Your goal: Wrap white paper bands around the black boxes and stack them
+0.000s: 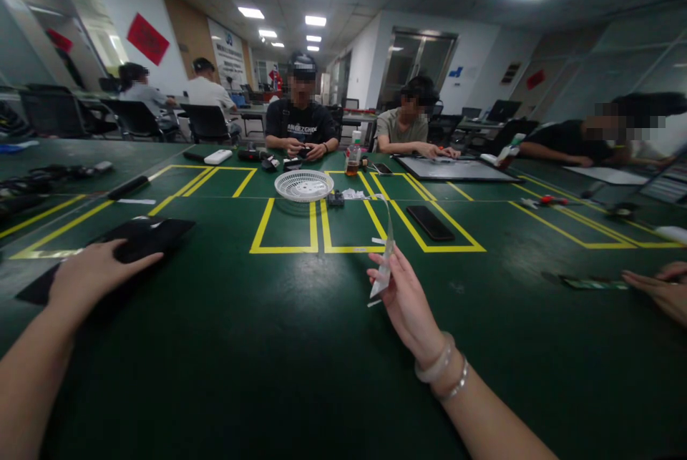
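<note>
A: Which containers are shown?

B: A white slotted basket [303,186], round and shallow, stands upright on the green table [322,374]; its slotted floor is visible. To its right a clear bottle [353,158] stands upright, brown liquid in its lower part.

A: And the grip of each hand?

B: The right hand [406,295] pinches a translucent strip [383,275] between thumb and fingers, above the table at centre right; the strip's thin upper end curves upward. The left hand [89,270] lies over a black flat item [155,235] at the table's left; whether its fingers grip it cannot be told, since the hand covers part of the item.

A: What lies around them?

B: Beside the basket are a small black object [335,199] and crumpled white scraps [354,194]. A dark phone [430,222] lies within yellow tape outlines [284,250], partly hidden behind the strip. At far right, a co-worker's hand [660,292] is near a green board [595,283].
</note>
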`<state>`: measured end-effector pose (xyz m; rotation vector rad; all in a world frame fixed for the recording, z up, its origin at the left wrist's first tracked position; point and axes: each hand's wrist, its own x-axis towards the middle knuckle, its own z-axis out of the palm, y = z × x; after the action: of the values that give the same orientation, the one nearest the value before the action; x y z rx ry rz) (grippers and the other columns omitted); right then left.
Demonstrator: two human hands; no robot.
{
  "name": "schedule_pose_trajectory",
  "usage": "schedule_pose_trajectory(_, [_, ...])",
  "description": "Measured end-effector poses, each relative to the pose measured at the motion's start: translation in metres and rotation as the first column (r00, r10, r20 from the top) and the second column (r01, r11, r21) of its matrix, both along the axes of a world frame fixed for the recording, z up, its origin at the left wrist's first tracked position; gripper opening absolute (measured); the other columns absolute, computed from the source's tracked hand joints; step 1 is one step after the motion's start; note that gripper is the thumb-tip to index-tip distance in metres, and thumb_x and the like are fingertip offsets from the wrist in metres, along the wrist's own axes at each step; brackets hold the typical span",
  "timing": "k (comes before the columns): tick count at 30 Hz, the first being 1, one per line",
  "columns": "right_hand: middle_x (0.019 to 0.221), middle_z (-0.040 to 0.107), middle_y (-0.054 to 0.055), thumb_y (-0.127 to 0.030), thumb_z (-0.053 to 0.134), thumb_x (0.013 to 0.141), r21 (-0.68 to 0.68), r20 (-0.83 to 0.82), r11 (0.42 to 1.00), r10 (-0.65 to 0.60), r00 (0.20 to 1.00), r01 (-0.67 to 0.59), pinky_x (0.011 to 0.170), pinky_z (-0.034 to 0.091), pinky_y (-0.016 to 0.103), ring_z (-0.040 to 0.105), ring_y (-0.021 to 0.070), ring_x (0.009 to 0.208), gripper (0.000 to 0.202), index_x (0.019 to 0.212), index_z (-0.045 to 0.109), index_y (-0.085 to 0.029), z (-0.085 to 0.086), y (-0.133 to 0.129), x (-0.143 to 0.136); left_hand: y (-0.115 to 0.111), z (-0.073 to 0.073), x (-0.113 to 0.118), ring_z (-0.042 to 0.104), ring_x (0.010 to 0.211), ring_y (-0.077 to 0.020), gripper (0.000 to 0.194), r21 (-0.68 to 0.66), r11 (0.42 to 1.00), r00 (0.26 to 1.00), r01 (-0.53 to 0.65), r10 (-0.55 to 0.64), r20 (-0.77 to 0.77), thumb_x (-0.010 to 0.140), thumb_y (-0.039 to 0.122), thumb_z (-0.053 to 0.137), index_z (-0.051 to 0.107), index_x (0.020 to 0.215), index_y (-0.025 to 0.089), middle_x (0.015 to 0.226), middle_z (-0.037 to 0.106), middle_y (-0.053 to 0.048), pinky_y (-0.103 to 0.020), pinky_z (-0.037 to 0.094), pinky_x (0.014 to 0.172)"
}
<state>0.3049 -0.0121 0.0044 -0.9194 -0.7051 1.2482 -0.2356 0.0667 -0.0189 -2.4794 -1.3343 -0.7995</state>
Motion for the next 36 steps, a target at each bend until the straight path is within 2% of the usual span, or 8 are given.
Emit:
schedule_pose_trajectory(2, [0.11,0.072,0.003,-0.043,0.075,0.08,0.003,-0.005,1.0,-0.002,1.0,0.002,0.072,0.058,0.025,0.069,0.0139,0.08,0.064,0.137,0.05,-0.029,0.0,0.0,0.0,0.003,0.005,0.035,0.052,0.115,-0.0412,0.067,0.05,0.95,0.948,-0.31,0.304,0.092,0.074,0.07,0.057,0.074,0.092,0.008,0.08,0.07,-0.011,-0.052,0.033,0.092])
schedule_pose_trajectory(4, [0.111,0.072,0.003,-0.043,0.075,0.08,0.006,-0.01,1.0,-0.006,1.0,0.006,0.073,0.057,0.024,0.068,0.0134,0.08,0.062,0.136,0.052,-0.029,0.0,0.0,0.0,-0.002,0.011,0.08,0.058,0.105,-0.0379,0.092,-0.052,0.926,0.925,-0.373,0.376,0.05,0.069,0.081,0.055,0.068,0.117,0.004,0.111,0.066,-0.018,-0.048,0.041,0.09])
schedule_pose_trajectory(9, [0.11,0.072,0.002,-0.044,0.076,0.079,0.019,-0.016,1.0,-0.014,1.0,0.014,0.072,0.057,0.023,0.068,0.012,0.077,0.062,0.134,0.053,-0.03,-0.001,0.0,0.0,-0.037,0.019,0.188,0.053,0.119,-0.0357,0.082,-0.255,0.965,0.995,-0.059,0.037,-0.092,0.075,0.072,0.066,0.059,0.132,0.014,0.13,0.057,-0.013,-0.058,0.029,0.112])
schedule_pose_trajectory(13, [0.111,0.072,0.002,-0.044,0.076,0.079,0.024,-0.022,1.0,-0.013,1.0,0.013,0.073,0.056,0.023,0.068,0.012,0.077,0.062,0.134,0.052,-0.031,0.001,-0.001,-0.001,-0.063,0.014,0.236,0.049,0.125,-0.0346,0.082,-0.337,0.93,0.977,0.148,-0.191,-0.098,0.071,0.063,0.078,0.056,0.137,0.02,0.136,0.053,-0.01,-0.057,0.02,0.118])
schedule_pose_trajectory(18, [0.11,0.072,0.002,-0.043,0.076,0.08,0.049,-0.028,0.999,-0.01,1.0,0.011,0.072,0.055,0.021,0.068,0.0111,0.076,0.06,0.133,0.051,-0.03,0.003,-0.002,-0.004,-0.074,0.004,0.256,0.045,0.129,-0.0335,0.09,-0.396,0.889,0.953,0.23,-0.288,-0.094,0.07,0.062,0.082,0.05,0.143,0.02,0.142,0.048,-0.011,-0.058,0.02,0.118])
schedule_pose_trajectory(27, [0.113,0.07,0.001,-0.046,0.072,0.083,0.076,0.09,0.997,0.004,0.996,-0.011,0.071,0.054,0.025,0.066,0.0131,0.08,0.063,0.139,0.047,-0.032,0.002,-0.006,-0.006,-0.065,-0.015,0.251,0.042,0.133,-0.0326,0.084,-0.351,0.906,0.952,0.236,-0.288,-0.104,0.077,0.06,0.078,0.047,0.145,0.02,0.145,0.044,-0.014,-0.057,0.023,0.117])
schedule_pose_trajectory(31, [0.115,0.068,0.002,-0.048,0.066,0.087,0.162,0.255,0.986,-0.007,0.967,-0.036,0.071,0.053,0.027,0.064,0.0144,0.082,0.055,0.138,0.05,-0.032,-0.002,-0.006,-0.006,-0.066,-0.017,0.25,0.041,0.133,-0.0329,0.087,-0.335,0.907,0.947,0.254,-0.304,-0.105,0.076,0.058,0.08,0.045,0.145,0.019,0.145,0.043,-0.015,-0.059,0.026,0.115])
schedule_pose_trajectory(36, [0.122,0.062,0.005,-0.041,0.055,0.096,0.312,0.562,0.921,0.02,0.827,-0.234,0.085,0.052,0.035,0.063,0.0162,0.09,0.041,0.136,0.054,-0.032,-0.011,-0.007,-0.004,-0.067,-0.017,0.25,0.04,0.134,-0.0324,0.089,-0.346,0.897,0.937,0.276,-0.331,-0.111,0.076,0.059,0.08,0.042,0.147,0.019,0.146,0.042,-0.014,-0.059,0.024,0.116])
